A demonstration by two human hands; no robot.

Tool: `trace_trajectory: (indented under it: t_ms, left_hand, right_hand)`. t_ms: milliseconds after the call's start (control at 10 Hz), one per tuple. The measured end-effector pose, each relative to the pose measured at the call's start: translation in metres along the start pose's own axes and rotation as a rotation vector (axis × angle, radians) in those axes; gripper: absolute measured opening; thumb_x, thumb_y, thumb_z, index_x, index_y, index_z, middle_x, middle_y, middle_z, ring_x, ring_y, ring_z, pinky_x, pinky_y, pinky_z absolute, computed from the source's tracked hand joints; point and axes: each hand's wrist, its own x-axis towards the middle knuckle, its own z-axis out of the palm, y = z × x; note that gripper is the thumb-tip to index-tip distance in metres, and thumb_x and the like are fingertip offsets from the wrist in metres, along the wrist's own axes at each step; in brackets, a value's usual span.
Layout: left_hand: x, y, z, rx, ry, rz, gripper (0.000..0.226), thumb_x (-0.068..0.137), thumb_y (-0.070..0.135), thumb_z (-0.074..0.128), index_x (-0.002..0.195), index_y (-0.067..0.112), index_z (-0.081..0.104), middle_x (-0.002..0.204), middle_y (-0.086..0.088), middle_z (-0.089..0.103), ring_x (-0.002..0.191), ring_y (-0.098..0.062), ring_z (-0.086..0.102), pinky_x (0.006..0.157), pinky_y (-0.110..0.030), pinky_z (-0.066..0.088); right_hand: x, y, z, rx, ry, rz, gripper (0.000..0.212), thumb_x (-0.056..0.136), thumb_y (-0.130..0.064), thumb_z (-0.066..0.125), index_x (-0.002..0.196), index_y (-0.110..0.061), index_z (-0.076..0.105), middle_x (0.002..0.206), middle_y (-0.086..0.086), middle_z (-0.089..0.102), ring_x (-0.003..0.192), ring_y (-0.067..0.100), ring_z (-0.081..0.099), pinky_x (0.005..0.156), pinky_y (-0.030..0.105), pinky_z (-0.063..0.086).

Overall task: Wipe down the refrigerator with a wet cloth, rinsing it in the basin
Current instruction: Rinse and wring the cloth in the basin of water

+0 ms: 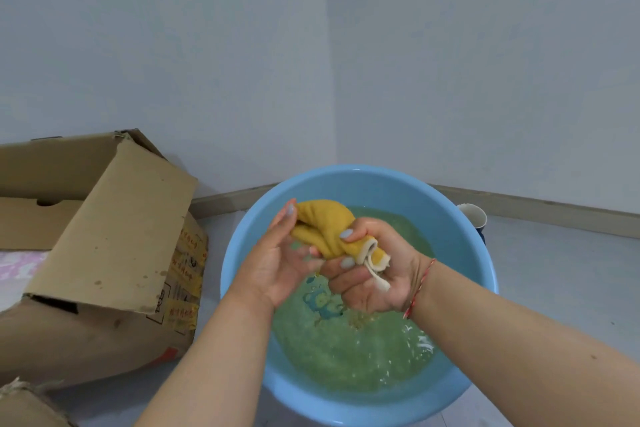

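Note:
A bunched yellow cloth [323, 224] with a pale edge is held above a blue basin [388, 184] that holds greenish, rippling water. My right hand [370, 270] grips the cloth's lower end in a fist, and a pale strip hangs from it. My left hand [277, 253] holds the upper end, with its fingers around the far side of the cloth. Drops fall from the cloth into the water. The refrigerator is not in view.
An open brown cardboard box [114, 236] stands on the floor left of the basin, with another box corner [24, 402] at the bottom left. A white and dark cup [472, 215] sits behind the basin's right rim. Grey walls meet in a corner beyond.

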Motion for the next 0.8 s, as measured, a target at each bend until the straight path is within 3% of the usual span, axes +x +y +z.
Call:
trace_trajectory:
  t_ms: [100,200,300,400,500,600,700,800]
  left_hand:
    - [0.003,-0.005,0.000,-0.080,-0.150,-0.014,0.080,0.052,0.047,0.088,0.125,0.029,0.060,0.108,-0.010,0.069,0.100,-0.029,0.066,0.082,-0.039,0.051]
    - [0.003,0.000,0.007,0.045,-0.047,0.027,0.053,0.050,0.037,0.092,0.097,0.022,0.072,0.079,-0.004,0.064,0.076,-0.020,0.064,0.067,-0.032,0.054]
    - [0.002,-0.006,0.016,0.234,0.139,-0.003,0.021,0.068,0.019,0.075,0.080,0.014,0.059,0.066,-0.002,0.055,0.055,-0.011,0.056,0.053,-0.025,0.051]
    - [0.004,-0.025,0.023,0.413,0.239,-0.028,0.016,0.087,0.010,0.065,0.077,0.015,0.053,0.063,-0.002,0.052,0.053,-0.011,0.048,0.050,-0.023,0.042]
    - [0.014,-0.044,0.022,0.441,0.483,-0.063,0.019,0.093,0.005,0.058,0.078,0.013,0.050,0.068,-0.008,0.051,0.057,-0.016,0.046,0.052,-0.024,0.041]
    - [0.022,-0.056,0.020,0.255,0.643,-0.189,0.014,0.098,0.010,0.051,0.085,0.007,0.054,0.073,-0.014,0.057,0.062,-0.022,0.054,0.063,-0.032,0.049]
    - [0.018,-0.044,0.029,0.131,0.592,-0.261,0.026,0.100,0.020,0.049,0.083,0.002,0.057,0.067,-0.012,0.062,0.060,-0.023,0.060,0.062,-0.033,0.053]
    - [0.003,-0.013,0.047,0.249,0.387,-0.157,0.005,0.086,0.006,0.059,0.090,0.009,0.058,0.085,-0.013,0.063,0.077,-0.021,0.059,0.082,-0.034,0.048]
  right_hand:
    - [0.006,0.004,-0.003,-0.094,-0.099,0.151,0.036,0.070,-0.020,0.067,0.100,-0.004,0.056,0.062,0.005,0.055,0.044,0.013,0.053,0.041,0.018,0.042]
    - [0.001,0.003,0.004,-0.472,0.268,0.170,0.025,0.067,-0.022,0.066,0.086,-0.010,0.053,0.054,0.001,0.049,0.037,0.008,0.045,0.038,0.013,0.034]
    - [0.000,0.004,0.011,-1.125,0.774,0.050,0.011,0.078,-0.014,0.064,0.072,-0.010,0.056,0.056,0.006,0.054,0.037,0.012,0.045,0.040,0.017,0.035]
    - [0.009,0.010,0.013,-1.989,0.914,0.181,0.013,0.083,-0.017,0.060,0.095,-0.011,0.062,0.081,0.009,0.059,0.064,0.022,0.056,0.051,0.024,0.041]
    - [0.016,0.022,-0.008,-2.292,1.120,0.178,0.040,0.087,-0.017,0.054,0.126,-0.011,0.045,0.107,0.007,0.063,0.095,0.027,0.064,0.066,0.030,0.040]
    - [0.017,0.031,-0.028,-2.465,1.189,-0.104,0.044,0.078,-0.016,0.063,0.118,-0.015,0.046,0.099,0.003,0.065,0.088,0.026,0.066,0.061,0.028,0.035]
    - [0.016,0.028,-0.034,-2.488,1.255,-0.259,0.043,0.070,-0.025,0.071,0.106,-0.017,0.049,0.089,0.003,0.063,0.078,0.026,0.065,0.058,0.028,0.036]
    - [0.003,0.009,-0.028,-1.864,1.202,-0.228,0.024,0.080,-0.030,0.066,0.096,-0.017,0.054,0.092,0.007,0.066,0.084,0.027,0.063,0.065,0.028,0.041]
